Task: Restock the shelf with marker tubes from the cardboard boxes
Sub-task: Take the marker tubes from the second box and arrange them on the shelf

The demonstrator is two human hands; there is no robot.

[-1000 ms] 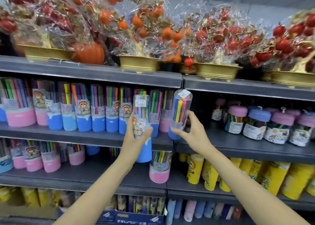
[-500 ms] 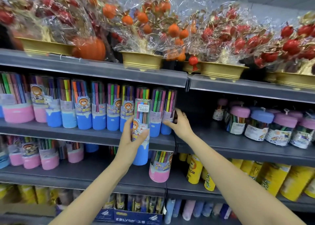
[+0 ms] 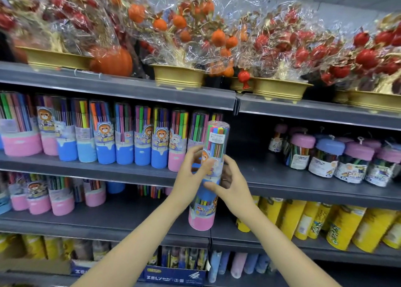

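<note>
Head camera looks up at grey shop shelving, and we sweep from the left. Along the middle shelf point(image 3: 91, 167) stands a tight row of marker tubes point(image 3: 124, 144), clear tops full of coloured pens, bases pink at the far left, then mostly blue, with one pink base near the row's right end. One shelf down, more pink-based tubes point(image 3: 61, 201) stand at the left edge. At the bottom, a blue cardboard box point(image 3: 175, 274) sits in front with packs standing in it.

Now the centre: the left hand point(image 3: 188, 176) comes up from below and wraps its fingers round a blue-based marker tube point(image 3: 213, 156), thumb across the label. That tube is held upright in the air just in front of the row's right end, its cap level with the tops of the shelved tubes. The right hand point(image 3: 230, 185) grasps the same tube from the other side, thumb lying across the blue base, fingers curled behind it. Directly under the held tube, a pink-based tube point(image 3: 201, 215) stands on the lower shelf.

Moving right: squat jars with purple and blue lids point(image 3: 329, 156) fill the middle shelf, well apart from the hands, and yellow tubes point(image 3: 338, 226) lean on the shelf below. Up top, gold pots point(image 3: 179, 76) of wrapped orange and red fruit line the whole run.
</note>
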